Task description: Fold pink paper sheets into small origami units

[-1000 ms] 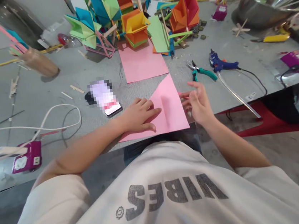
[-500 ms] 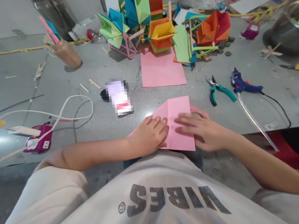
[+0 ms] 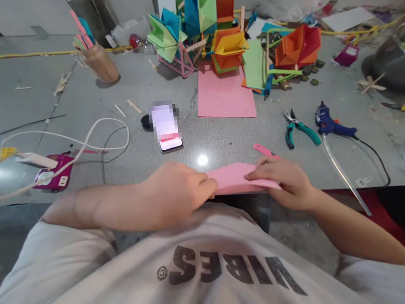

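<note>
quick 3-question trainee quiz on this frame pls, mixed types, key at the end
1. True or false: both the left hand and the right hand are on the folded pink paper at the near table edge.
2. Which tool lies directly left of the blue glue gun? A) scissors B) green-handled pliers C) a ruler
3. Fill in: the flat pink sheet lies just in front of the coloured folded paper ____.

Key
1. True: each hand grips one end of it.
2. B
3. models; they stand at the far middle of the table, right of the cup of sticks and beyond the phone.
</note>
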Available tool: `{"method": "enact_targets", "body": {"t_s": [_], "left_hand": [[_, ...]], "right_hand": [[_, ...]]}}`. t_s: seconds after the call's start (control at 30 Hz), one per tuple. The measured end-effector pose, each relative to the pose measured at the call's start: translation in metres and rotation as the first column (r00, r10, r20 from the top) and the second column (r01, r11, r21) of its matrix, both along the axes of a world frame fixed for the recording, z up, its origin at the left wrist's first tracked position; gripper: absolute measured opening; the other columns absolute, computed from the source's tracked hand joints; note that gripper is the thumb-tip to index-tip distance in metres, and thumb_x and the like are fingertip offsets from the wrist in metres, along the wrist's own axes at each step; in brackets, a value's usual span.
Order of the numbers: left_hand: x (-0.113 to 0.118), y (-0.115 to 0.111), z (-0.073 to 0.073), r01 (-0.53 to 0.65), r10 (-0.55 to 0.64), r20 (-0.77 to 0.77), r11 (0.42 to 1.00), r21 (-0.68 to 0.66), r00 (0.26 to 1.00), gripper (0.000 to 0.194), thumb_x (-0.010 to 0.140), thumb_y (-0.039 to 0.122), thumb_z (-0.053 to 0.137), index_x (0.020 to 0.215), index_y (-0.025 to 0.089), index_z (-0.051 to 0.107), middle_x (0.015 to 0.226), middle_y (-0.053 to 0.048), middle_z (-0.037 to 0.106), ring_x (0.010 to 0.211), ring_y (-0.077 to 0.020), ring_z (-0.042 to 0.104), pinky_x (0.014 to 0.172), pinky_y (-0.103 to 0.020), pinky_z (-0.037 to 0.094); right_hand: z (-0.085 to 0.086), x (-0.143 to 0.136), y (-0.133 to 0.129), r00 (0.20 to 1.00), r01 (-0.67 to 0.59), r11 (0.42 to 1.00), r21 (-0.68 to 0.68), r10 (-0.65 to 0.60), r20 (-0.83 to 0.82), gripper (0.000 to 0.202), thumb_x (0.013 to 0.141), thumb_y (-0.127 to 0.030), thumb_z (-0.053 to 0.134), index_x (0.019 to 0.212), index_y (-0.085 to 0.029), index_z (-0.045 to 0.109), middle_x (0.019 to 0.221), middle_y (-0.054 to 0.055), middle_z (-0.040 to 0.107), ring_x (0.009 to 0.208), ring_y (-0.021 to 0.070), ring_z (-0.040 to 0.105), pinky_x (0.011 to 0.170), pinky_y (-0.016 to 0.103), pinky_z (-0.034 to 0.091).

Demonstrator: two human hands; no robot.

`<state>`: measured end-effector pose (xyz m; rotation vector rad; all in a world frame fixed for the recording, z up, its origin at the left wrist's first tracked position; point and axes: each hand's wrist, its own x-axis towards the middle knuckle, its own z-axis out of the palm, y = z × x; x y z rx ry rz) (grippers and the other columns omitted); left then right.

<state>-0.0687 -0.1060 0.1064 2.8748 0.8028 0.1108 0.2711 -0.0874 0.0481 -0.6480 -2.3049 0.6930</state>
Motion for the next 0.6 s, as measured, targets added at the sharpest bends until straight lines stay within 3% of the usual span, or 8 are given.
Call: {"method": "enact_targets", "body": {"t_s": [0.07, 0.13, 0.23, 0.3, 0.4, 0.47, 0.53, 0.6], "left_hand": [[-0.014, 0.016, 0.024, -0.071, 0.083, 0.074, 0.985, -0.159, 0.994, 0.023, 0.114, 0.030, 0.056, 0.097, 0.026, 0.071, 0.078, -0.001, 0.076, 0.069, -0.0206, 0.070, 0.064, -0.035, 0.043], [-0.023, 0.041, 0.034, -0.151, 0.189, 0.090, 0.934, -0.323, 0.978, 0.024, 0.113, 0.034, 0.057, 0.094, 0.026, 0.069, 0.079, 0.000, 0.076, 0.068, -0.0191, 0.069, 0.064, -0.034, 0.043], [-0.026, 0.085, 0.018, -0.219, 0.278, 0.067, 0.866, -0.450, 0.958, 0.021, 0.108, 0.037, 0.059, 0.095, 0.023, 0.068, 0.091, -0.001, 0.079, 0.080, -0.0210, 0.072, 0.072, -0.033, 0.048], [-0.020, 0.107, -0.006, -0.332, 0.357, -0.031, 0.829, -0.450, 0.934, 0.015, 0.105, 0.032, 0.061, 0.101, 0.021, 0.070, 0.099, -0.004, 0.081, 0.088, -0.0234, 0.075, 0.075, -0.033, 0.049], [-0.005, 0.112, -0.047, -0.457, 0.439, -0.134, 0.817, -0.352, 0.889, 0.030, 0.104, 0.025, 0.059, 0.130, 0.018, 0.071, 0.115, -0.010, 0.083, 0.101, -0.0280, 0.077, 0.082, -0.036, 0.053], [0.006, 0.101, -0.071, -0.432, 0.431, -0.057, 0.871, -0.234, 0.901, 0.051, 0.104, 0.018, 0.055, 0.155, 0.015, 0.061, 0.139, -0.016, 0.078, 0.120, -0.0315, 0.075, 0.093, -0.041, 0.056], [0.016, 0.086, -0.088, -0.379, 0.381, 0.033, 0.923, -0.066, 0.924, 0.058, 0.102, 0.011, 0.052, 0.159, 0.014, 0.058, 0.152, -0.021, 0.071, 0.133, -0.0351, 0.070, 0.103, -0.047, 0.055], [0.021, 0.072, -0.100, -0.298, 0.297, 0.068, 0.954, 0.011, 0.953, 0.048, 0.110, 0.019, 0.051, 0.157, 0.016, 0.061, 0.156, -0.021, 0.069, 0.136, -0.0366, 0.069, 0.105, -0.050, 0.055]], "right_hand": [[0.023, -0.014, 0.006, 0.982, 0.184, 0.952, -0.243, -0.191, -0.007, 0.024, 0.112, -0.036, 0.063, 0.112, -0.030, 0.086, 0.091, 0.004, 0.087, 0.078, 0.0236, 0.081, 0.071, 0.039, 0.065], [0.035, -0.029, 0.019, 0.961, 0.251, 0.857, -0.450, -0.275, 0.013, 0.027, 0.108, -0.049, 0.071, 0.103, -0.026, 0.085, 0.087, 0.004, 0.084, 0.077, 0.0249, 0.080, 0.065, 0.037, 0.063], [0.024, -0.049, 0.054, 0.988, 0.081, 0.658, -0.748, -0.154, -0.029, 0.029, 0.096, -0.051, 0.081, 0.106, -0.024, 0.079, 0.092, 0.004, 0.084, 0.078, 0.0265, 0.081, 0.062, 0.037, 0.065], [0.004, -0.057, 0.079, 0.990, 0.109, 0.589, -0.801, -0.138, 0.033, 0.034, 0.088, -0.038, 0.087, 0.117, -0.025, 0.075, 0.097, 0.005, 0.086, 0.082, 0.0274, 0.082, 0.067, 0.038, 0.066], [-0.028, -0.063, 0.103, 0.954, 0.280, 0.711, -0.645, -0.283, 0.103, 0.058, 0.084, -0.031, 0.084, 0.138, -0.025, 0.067, 0.089, 0.003, 0.082, 0.071, 0.0234, 0.074, 0.062, 0.034, 0.057], [-0.043, -0.063, 0.108, 0.923, 0.383, 0.801, -0.461, -0.357, 0.146, 0.062, 0.086, -0.031, 0.080, 0.146, -0.023, 0.065, 0.080, -0.002, 0.076, 0.066, 0.0218, 0.068, 0.065, 0.035, 0.054], [-0.051, -0.063, 0.108, 0.902, 0.431, 0.847, -0.310, -0.390, 0.187, 0.048, 0.091, -0.031, 0.074, 0.138, -0.023, 0.072, 0.080, -0.001, 0.076, 0.070, 0.0231, 0.069, 0.073, 0.039, 0.055], [-0.056, -0.061, 0.104, 0.889, 0.447, 0.865, -0.229, -0.402, 0.218, 0.026, 0.096, -0.031, 0.070, 0.120, -0.023, 0.079, 0.093, 0.005, 0.083, 0.083, 0.0261, 0.076, 0.082, 0.042, 0.057]]}}
